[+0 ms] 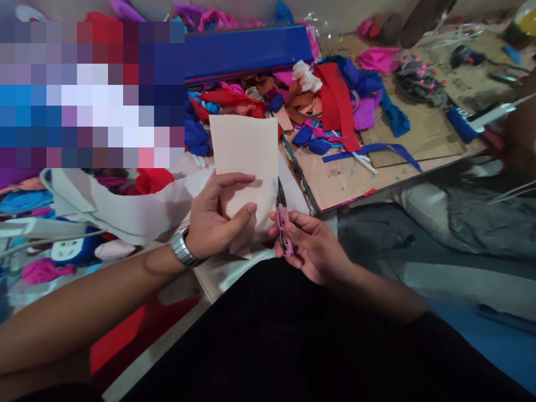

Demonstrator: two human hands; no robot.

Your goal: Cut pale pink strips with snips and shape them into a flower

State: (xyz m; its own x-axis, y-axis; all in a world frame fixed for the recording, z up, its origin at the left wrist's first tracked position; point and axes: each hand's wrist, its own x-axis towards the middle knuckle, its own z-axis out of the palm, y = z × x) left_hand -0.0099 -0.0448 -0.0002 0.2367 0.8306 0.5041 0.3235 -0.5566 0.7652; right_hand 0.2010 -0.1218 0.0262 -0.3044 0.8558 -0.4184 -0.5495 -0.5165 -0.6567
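Observation:
A pale peach sheet [245, 145], which looks like paper or thin foam, stands tilted up before me. My left hand [224, 212] grips its lower part, with the thumb and a finger lying across the front. A metal watch is on that wrist. In my right hand [310, 240] is a pair of scissors [285, 226] with pink handles, the fingers wrapped round them. Their dark blades point upward along the sheet's right edge; whether they bite into it I cannot tell.
Colourful crepe scraps [335, 100] and a blue box [247, 53] lie on the worktable behind the sheet. A blue glue gun [464, 123] rests at the right, near another person's arm. At the left are white paper [138, 206] and a blue power socket [73, 248].

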